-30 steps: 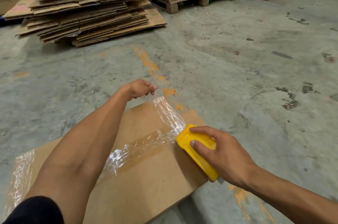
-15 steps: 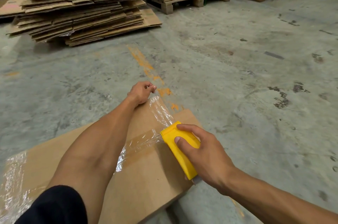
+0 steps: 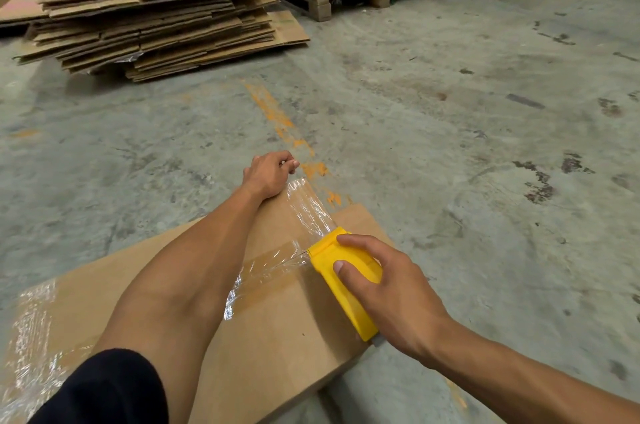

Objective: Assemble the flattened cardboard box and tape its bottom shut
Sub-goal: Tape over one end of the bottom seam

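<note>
Our cardboard box (image 3: 277, 337) sits on the concrete floor (image 3: 450, 146) with its taped face up, clear tape (image 3: 270, 271) stretched across it. Our right hand (image 3: 398, 302) closes its grip around the yellow tape dispenser (image 3: 346, 281) on that face. Our left hand (image 3: 268, 174) curls shut, pinning the tape's end at the far edge. Flattened cardboard (image 3: 156, 4) is stacked beyond.

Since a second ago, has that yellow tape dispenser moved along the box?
Yes. The yellow tape dispenser has slid across the box toward the left hand, shortening the loose tape.
</note>
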`<state>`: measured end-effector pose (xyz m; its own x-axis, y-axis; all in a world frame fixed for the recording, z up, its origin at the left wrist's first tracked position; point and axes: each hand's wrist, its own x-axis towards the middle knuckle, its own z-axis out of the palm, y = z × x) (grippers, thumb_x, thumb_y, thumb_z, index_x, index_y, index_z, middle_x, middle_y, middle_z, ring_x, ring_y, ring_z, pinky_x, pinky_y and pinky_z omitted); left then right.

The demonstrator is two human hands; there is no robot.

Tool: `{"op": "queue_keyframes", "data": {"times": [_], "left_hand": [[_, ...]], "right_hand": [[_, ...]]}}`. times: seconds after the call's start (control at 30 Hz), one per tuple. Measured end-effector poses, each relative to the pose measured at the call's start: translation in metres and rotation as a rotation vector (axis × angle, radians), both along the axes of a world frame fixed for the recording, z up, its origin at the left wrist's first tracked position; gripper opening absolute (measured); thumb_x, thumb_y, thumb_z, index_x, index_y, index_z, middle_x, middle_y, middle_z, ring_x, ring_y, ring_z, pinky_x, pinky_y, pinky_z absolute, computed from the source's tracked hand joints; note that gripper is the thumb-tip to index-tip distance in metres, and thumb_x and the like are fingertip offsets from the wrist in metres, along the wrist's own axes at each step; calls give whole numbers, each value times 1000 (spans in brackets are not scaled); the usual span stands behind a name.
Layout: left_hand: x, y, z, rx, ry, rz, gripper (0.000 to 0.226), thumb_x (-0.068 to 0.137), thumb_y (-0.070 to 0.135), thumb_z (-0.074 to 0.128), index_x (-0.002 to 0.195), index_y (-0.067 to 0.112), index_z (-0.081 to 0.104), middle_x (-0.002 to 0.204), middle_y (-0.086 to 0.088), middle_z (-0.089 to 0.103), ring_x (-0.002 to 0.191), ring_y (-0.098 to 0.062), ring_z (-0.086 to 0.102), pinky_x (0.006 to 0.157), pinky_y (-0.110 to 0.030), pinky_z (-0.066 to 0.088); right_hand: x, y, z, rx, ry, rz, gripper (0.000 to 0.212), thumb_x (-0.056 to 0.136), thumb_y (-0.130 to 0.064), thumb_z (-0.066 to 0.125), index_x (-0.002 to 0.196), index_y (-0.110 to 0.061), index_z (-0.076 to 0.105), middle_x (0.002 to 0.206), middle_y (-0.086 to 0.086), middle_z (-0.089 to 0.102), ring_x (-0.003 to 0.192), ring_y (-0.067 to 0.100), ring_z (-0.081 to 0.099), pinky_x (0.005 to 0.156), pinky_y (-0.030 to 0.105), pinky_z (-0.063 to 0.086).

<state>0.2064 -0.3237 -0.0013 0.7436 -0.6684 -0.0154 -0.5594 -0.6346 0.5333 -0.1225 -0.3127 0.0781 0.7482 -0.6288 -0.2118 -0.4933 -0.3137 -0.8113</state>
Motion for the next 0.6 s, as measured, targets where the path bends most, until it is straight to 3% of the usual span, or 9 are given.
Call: {"op": "queue_keyframes", "data": {"times": [0.13, 0.2, 0.27, 0.3, 0.37, 0.47, 0.6], "left_hand": [[13, -3, -12, 123, 167, 4, 36, 81, 69, 48, 70, 39, 66, 103, 1, 69, 123, -31, 46, 107, -46, 26], [13, -2, -12, 216, 253, 39, 36, 78, 73, 52, 99, 48, 68, 130, -3, 61, 135, -33, 36, 115, -45, 18], [10, -1, -7, 232, 336, 77, 69, 77, 76, 50, 138, 43, 49, 152, -9, 39, 143, -35, 28, 119, -47, 15], [6, 0, -3, 178, 339, 102, 71, 84, 72, 46, 145, 37, 40, 155, -12, 33, 144, -36, 26, 120, -46, 15], [-1, 3, 4, -62, 253, 169, 56, 98, 52, 39, 145, 23, 43, 149, -15, 42, 139, -36, 36, 116, -43, 25], [-18, 15, 17, -450, 54, 219, 39, 102, 32, 39, 124, 10, 62, 126, -9, 64, 118, -26, 57, 99, -36, 43], [-47, 39, 18, -392, -220, -83, 33, 101, 24, 41, 116, 10, 67, 120, -5, 68, 112, -21, 61, 93, -25, 40]], "right_hand": [[0, -3, -2, 4, -2, -8, 36, 90, -49, 57, 126, -50, 55, 118, -18, 56, 113, 17, 53, 87, 26, 43], [0, -4, -3, -4, 3, -3, 35, 90, -49, 57, 126, -50, 55, 115, -20, 55, 113, 16, 52, 88, 26, 43], [-1, -3, -4, -20, 4, -2, 35, 90, -49, 57, 125, -50, 55, 112, -21, 54, 113, 16, 53, 89, 26, 43], [-1, -3, -4, -26, 3, -4, 34, 90, -49, 57, 125, -50, 56, 112, -22, 55, 113, 16, 53, 89, 26, 43], [-1, -4, -4, -21, -3, -12, 34, 90, -49, 58, 124, -50, 57, 112, -21, 56, 113, 16, 53, 90, 27, 44], [0, -5, -5, -11, -2, -13, 35, 90, -49, 58, 125, -49, 57, 117, -18, 58, 115, 16, 53, 93, 29, 45], [-2, -8, -5, -3, 17, -9, 34, 90, -49, 58, 124, -47, 58, 120, -15, 59, 114, 15, 53, 90, 27, 44]]}}
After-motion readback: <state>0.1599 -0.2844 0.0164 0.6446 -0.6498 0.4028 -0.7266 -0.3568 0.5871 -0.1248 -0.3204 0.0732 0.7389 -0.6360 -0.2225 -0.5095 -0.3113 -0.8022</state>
